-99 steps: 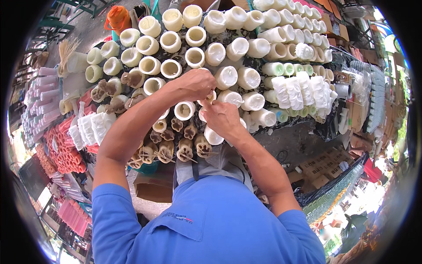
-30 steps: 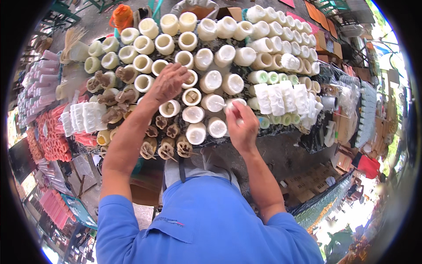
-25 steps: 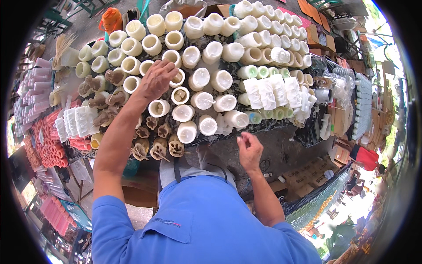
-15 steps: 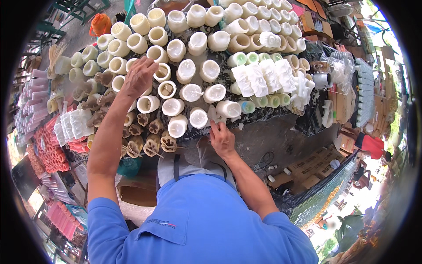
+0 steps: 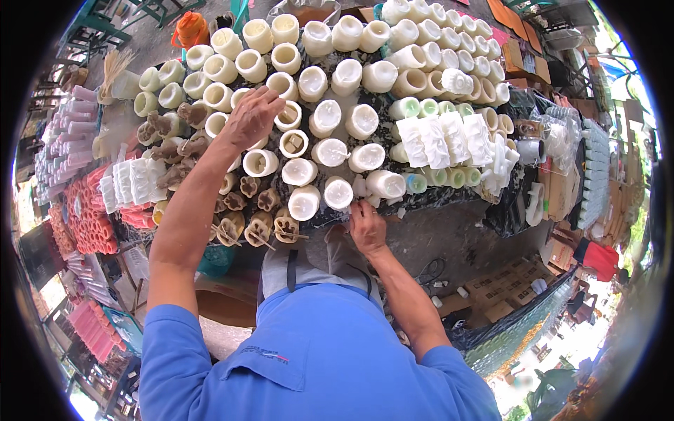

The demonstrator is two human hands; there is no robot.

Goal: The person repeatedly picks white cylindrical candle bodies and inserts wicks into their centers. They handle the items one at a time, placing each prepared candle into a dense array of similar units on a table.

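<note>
surface (image 5: 449, 231): big dark surface in front of me, pretty much packed with cylinder moulds standing in rows, with bare grey along the near edge.

cream moulds (image 5: 330, 77): the main crowd, pale round cylinders, open tops facing up, running from far left to far right.

white figure moulds (image 5: 449, 137): a tight block of white carved-looking pieces on the right side, small green-tinted cups just behind and in front of them.

brown moulds (image 5: 246, 210): darker flower-shaped ones in the near left rows, some with sticks poking out.

red and pink tubes (image 5: 88, 224): stacked off the left edge of the surface, well apart from my hands.

blue shirt (image 5: 316, 358): fills the bottom of my view.

left hand (image 5: 253, 116): reached out over the middle-left rows, fingers spread and lying on the tops of a couple of cream moulds; it's open, not clamped on anything that I can see.

right hand (image 5: 366, 226): down at the near edge, fingers pinched together just below the front-row mould (image 5: 338, 193), a cream cylinder lying tipped toward me. Can't tell if it's pinching something small or just touching the edge there.

orange bottle (image 5: 189, 28): far left corner, behind the rows.
</note>
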